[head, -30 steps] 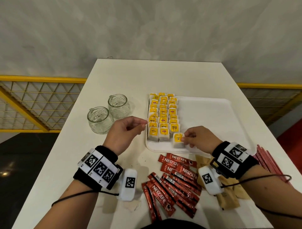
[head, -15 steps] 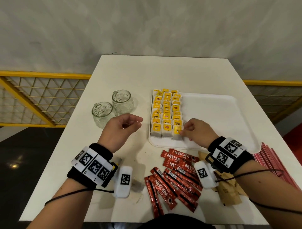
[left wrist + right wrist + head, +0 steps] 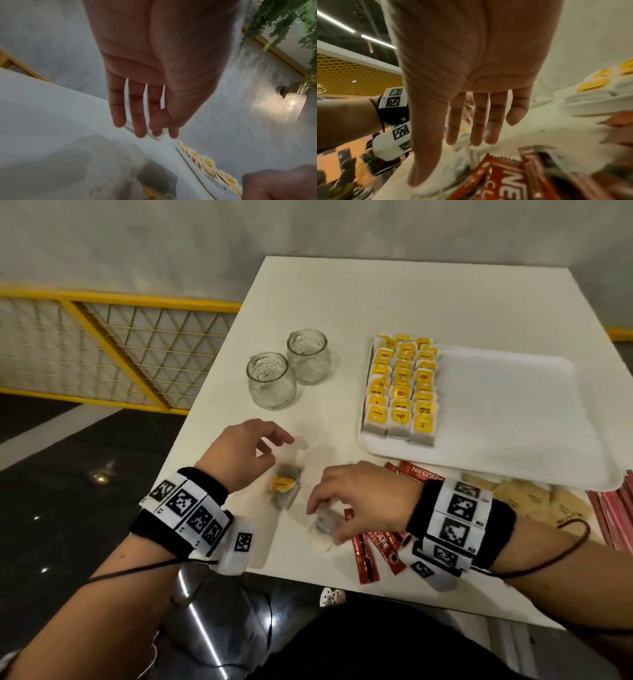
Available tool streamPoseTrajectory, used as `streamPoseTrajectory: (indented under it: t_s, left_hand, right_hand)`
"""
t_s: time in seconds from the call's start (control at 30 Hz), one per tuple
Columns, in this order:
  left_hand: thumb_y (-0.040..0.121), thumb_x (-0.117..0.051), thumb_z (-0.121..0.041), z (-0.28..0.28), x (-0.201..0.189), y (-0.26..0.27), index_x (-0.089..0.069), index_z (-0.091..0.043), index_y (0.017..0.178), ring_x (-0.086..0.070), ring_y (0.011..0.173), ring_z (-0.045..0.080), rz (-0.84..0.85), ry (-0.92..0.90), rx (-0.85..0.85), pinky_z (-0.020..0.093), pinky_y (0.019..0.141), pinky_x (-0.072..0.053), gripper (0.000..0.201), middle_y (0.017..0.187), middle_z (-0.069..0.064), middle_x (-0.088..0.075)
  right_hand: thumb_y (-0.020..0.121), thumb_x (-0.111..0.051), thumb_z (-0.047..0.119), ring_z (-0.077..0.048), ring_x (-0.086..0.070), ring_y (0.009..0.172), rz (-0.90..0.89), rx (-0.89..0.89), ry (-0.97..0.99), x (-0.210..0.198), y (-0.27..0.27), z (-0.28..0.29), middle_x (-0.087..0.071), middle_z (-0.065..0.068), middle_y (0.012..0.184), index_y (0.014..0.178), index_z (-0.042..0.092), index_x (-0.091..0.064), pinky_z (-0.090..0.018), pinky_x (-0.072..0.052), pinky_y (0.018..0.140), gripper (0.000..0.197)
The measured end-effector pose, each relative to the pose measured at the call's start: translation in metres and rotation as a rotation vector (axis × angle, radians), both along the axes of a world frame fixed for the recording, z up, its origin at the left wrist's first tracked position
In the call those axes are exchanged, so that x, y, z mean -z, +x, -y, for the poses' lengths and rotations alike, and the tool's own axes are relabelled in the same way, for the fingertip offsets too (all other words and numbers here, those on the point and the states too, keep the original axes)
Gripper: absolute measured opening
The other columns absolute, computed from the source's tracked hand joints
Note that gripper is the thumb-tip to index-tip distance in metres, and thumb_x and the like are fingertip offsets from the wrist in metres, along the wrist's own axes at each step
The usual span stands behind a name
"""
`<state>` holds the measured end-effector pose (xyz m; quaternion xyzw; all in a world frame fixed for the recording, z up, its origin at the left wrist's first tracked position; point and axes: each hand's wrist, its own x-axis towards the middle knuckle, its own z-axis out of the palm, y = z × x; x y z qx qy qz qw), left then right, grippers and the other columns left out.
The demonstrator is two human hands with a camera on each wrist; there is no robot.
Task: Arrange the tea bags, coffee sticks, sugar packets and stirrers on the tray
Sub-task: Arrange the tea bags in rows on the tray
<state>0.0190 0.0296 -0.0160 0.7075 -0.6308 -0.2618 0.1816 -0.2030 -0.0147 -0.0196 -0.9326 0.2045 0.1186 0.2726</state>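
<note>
Three columns of yellow-tagged tea bags (image 3: 400, 392) fill the left end of the white tray (image 3: 479, 470). Two loose tea bags lie near the table's front edge. One with a yellow tag (image 3: 284, 484) sits just below my left hand (image 3: 279, 451), which hovers with relaxed fingers and holds nothing. My right hand (image 3: 323, 522) reaches down over the other tea bag (image 3: 322, 542), fingers straight and thumb tip on it (image 3: 453, 169). Red coffee sticks (image 3: 373, 549) lie under my right wrist. Brown sugar packets (image 3: 531, 498) and red stirrers (image 3: 613, 508) lie to the right.
Two empty glass jars (image 3: 272, 381) (image 3: 308, 356) stand left of the tray. The table's front edge (image 3: 274, 571) runs close beneath both wrists. The right part of the tray is bare. A yellow railing (image 3: 102, 350) runs beyond the table's left side.
My right hand left its tea bag at the front of the third column and drew back to the near edge. My left hand also pulled back, over a loose tea bag.
</note>
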Motion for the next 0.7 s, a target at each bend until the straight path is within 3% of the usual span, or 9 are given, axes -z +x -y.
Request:
streamPoseTrajectory:
  t_s: [0.07,0.1,0.17,0.2,0.27,0.37,0.5,0.57,0.7]
  left_hand:
    - [0.078,-0.063,-0.004,-0.007,-0.001,0.005,-0.061,-0.036,0.119,-0.058,0.096,0.005,-0.022,0.122,0.067,0.016,0.081,-0.048,0.052,0.118,-0.013,-0.055]
    - [0.077,-0.07,-0.011,-0.01,-0.001,0.006,-0.056,-0.039,0.123,-0.055,0.101,0.006,-0.025,0.196,0.125,0.012,0.081,-0.045,0.056,0.123,-0.014,-0.049]
    - [0.063,-0.079,-0.039,-0.015,0.002,0.004,-0.046,-0.044,0.129,-0.05,0.108,0.008,0.021,0.296,0.208,0.011,0.086,-0.04,0.074,0.127,-0.013,-0.04]
    - [0.052,-0.076,-0.052,-0.017,0.005,0.002,-0.042,-0.047,0.129,-0.048,0.11,0.009,0.057,0.313,0.223,0.017,0.091,-0.041,0.084,0.126,-0.012,-0.037]
    - [0.041,-0.066,-0.062,-0.02,0.011,-0.004,-0.036,-0.049,0.126,-0.044,0.113,0.015,0.132,0.303,0.23,0.031,0.096,-0.045,0.092,0.123,-0.01,-0.033]
    - [0.049,-0.058,-0.059,-0.016,0.017,-0.012,-0.045,-0.04,0.124,-0.049,0.109,0.02,0.188,0.258,0.209,0.036,0.093,-0.048,0.078,0.118,-0.004,-0.042]
    - [0.068,-0.077,-0.03,-0.005,0.018,-0.014,-0.063,-0.026,0.111,-0.055,0.097,0.015,0.156,0.191,0.149,0.031,0.085,-0.046,0.045,0.106,-0.002,-0.052]
    - [0.073,-0.075,-0.024,-0.002,0.018,-0.014,-0.065,-0.024,0.108,-0.054,0.093,0.015,0.164,0.158,0.115,0.028,0.08,-0.043,0.036,0.103,-0.002,-0.051]
    - [0.078,-0.069,-0.023,0.003,0.019,-0.015,-0.064,-0.023,0.104,-0.048,0.086,0.012,0.149,0.142,0.065,0.025,0.072,-0.035,0.027,0.099,-0.003,-0.055]
  right_hand:
    - [0.067,-0.079,0.042,-0.013,-0.054,0.098,-0.082,-0.073,-0.066,0.002,0.008,-0.004,-0.052,0.008,0.109,0.117,0.036,-0.057,-0.033,-0.041,0.082,0.054]
    - [0.067,-0.079,0.04,-0.016,-0.054,0.096,-0.106,-0.095,-0.099,0.003,0.011,-0.005,-0.049,0.008,0.105,0.115,0.036,-0.057,-0.033,-0.039,0.08,0.052]
    - [0.068,-0.077,0.041,-0.017,-0.054,0.09,-0.117,-0.109,-0.146,0.003,0.014,-0.004,-0.045,0.009,0.1,0.107,0.035,-0.058,-0.032,-0.034,0.076,0.044]
    - [0.069,-0.076,0.043,-0.016,-0.054,0.088,-0.111,-0.107,-0.159,0.003,0.015,-0.003,-0.045,0.009,0.098,0.103,0.036,-0.06,-0.032,-0.033,0.076,0.038]
    - [0.073,-0.072,0.046,-0.014,-0.054,0.086,-0.088,-0.096,-0.169,0.003,0.016,-0.002,-0.048,0.009,0.097,0.097,0.036,-0.063,-0.031,-0.033,0.076,0.028]
    - [0.079,-0.066,0.046,-0.014,-0.055,0.086,-0.047,-0.07,-0.164,0.005,0.017,0.0,-0.051,0.008,0.093,0.094,0.034,-0.067,-0.031,-0.035,0.074,0.02]
    - [0.081,-0.068,0.04,-0.01,-0.054,0.081,0.036,0.054,-0.041,0.006,0.014,0.006,-0.054,0.01,0.088,0.092,0.029,-0.067,-0.029,-0.043,0.07,0.015]
    - [0.083,-0.069,0.036,-0.008,-0.058,0.08,0.119,0.17,0.084,0.001,0.007,0.013,-0.061,0.01,0.089,0.092,0.025,-0.067,-0.029,-0.048,0.072,0.014]
    - [0.088,-0.066,0.018,-0.009,-0.063,0.075,0.344,0.463,0.509,-0.011,-0.01,0.024,-0.071,-0.005,0.086,0.093,0.013,-0.065,-0.026,-0.05,0.077,0.007]
